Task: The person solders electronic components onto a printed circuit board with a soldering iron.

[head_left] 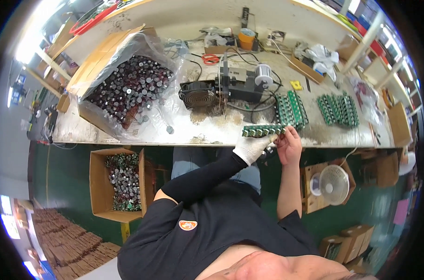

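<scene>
A strip of green circuit boards (pixel 263 130) with small parts along it is held level over the bench's front edge. My left hand (pixel 250 148), in a white glove below a black sleeve, is closed on the strip from beneath. My bare right hand (pixel 289 145) pinches at the strip's right end; whether its fingers hold a separate small part is hidden. Just under the strip, between my hands, a few small silvery round parts (pixel 268 151) show, partly covered. Beyond my right hand lie stacked green board strips (pixel 291 109) on the bench.
A carton lined with clear plastic (pixel 93 114) holds many round metal parts with wires. A black fan (pixel 198 95), a machine with a white spool (pixel 263 74), and more green strips (pixel 338 109) stand on the bench (pixel 174 133). Below are a carton (pixel 96 186) and a white fan (pixel 334 185).
</scene>
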`<state>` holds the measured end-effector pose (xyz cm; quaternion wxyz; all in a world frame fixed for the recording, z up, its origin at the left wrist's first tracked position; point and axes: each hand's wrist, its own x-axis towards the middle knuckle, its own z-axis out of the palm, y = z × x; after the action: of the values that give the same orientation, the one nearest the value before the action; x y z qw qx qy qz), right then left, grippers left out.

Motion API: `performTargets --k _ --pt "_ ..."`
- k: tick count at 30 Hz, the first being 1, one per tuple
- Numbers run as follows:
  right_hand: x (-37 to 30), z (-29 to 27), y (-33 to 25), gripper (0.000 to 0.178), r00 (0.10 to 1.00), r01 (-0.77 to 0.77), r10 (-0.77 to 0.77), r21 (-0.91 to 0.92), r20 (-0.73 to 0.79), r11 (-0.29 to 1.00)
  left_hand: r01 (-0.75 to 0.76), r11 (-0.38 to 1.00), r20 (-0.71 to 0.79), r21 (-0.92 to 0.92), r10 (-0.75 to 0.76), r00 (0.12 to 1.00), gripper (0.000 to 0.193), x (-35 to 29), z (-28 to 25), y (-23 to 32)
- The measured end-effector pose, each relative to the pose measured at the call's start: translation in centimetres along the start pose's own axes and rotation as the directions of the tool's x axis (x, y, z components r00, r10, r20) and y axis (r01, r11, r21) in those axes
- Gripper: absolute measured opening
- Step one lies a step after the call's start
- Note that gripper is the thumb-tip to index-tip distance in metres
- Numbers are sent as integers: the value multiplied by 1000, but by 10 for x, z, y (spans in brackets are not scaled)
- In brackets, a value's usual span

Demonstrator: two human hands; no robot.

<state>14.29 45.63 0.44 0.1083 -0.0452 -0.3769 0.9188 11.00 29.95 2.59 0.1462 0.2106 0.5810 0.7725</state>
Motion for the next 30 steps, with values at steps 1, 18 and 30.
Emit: performTargets --k 1,18,30 --pt "6 1 -1 8 999 -24 25 14 -43 1000 61 983 -15 -174 -65 998 17 9 2 -5" --pt "76 -34 13 19 961 -233 247 120 -121 965 260 828 -252 -497 -424 870 9 75 19 -27" --pt "68 -29 10 19 972 -202 214 118 -99 972 189 867 -260 -460 -335 906 19 67 8 -26"
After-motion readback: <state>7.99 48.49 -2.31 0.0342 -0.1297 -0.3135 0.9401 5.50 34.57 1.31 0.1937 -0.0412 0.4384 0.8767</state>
